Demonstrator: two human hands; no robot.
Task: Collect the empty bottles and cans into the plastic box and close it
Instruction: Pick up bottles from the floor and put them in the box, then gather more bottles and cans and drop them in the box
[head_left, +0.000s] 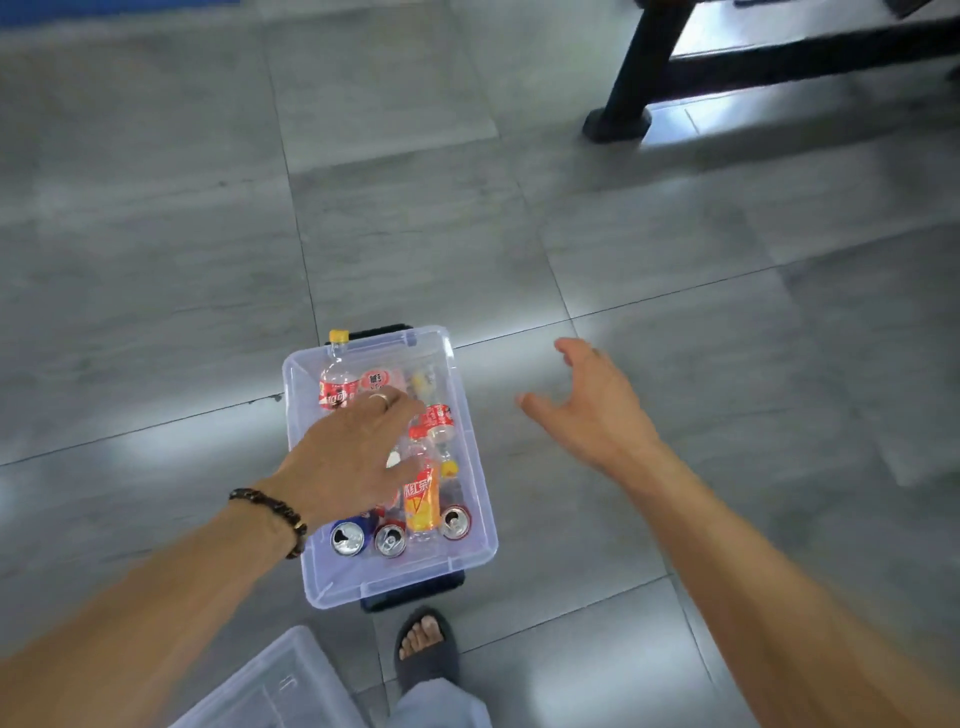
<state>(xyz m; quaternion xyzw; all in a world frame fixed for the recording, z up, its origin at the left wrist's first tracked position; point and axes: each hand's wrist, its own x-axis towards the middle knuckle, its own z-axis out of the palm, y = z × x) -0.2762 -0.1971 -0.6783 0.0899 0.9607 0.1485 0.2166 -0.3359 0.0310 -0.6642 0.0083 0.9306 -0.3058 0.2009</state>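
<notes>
Sitting on floor: clear plastic box, rectangular, rounded corners, open-topped, dark latch handles at both short ends, on grey stone-look tiles.
Bottles: clear, ribbed plastic, lying jumbled; yellow-capped bottle with a red-and-white label, cap poking over the far rim; orange-labelled bottle printed with Chinese characters, too blurred to read fully; another red-labelled bottle beside it.
Cans: three aluminium cans at the near end, tops opened; blue can, red cans and. Brands unreadable.
Left hand: reaching down into the box over the bottles, fingers extended and slightly bent, gripping nothing visible; ring on one finger, dark beaded bracelet at the wrist.
Right hand: hovering right of the box, apart from it, fingers spread and relaxed, empty.
Lid: clear plastic, on the floor at the near left edge.
Foot: dark slide sandal, just near the box.
Far right: black furniture leg.
</notes>
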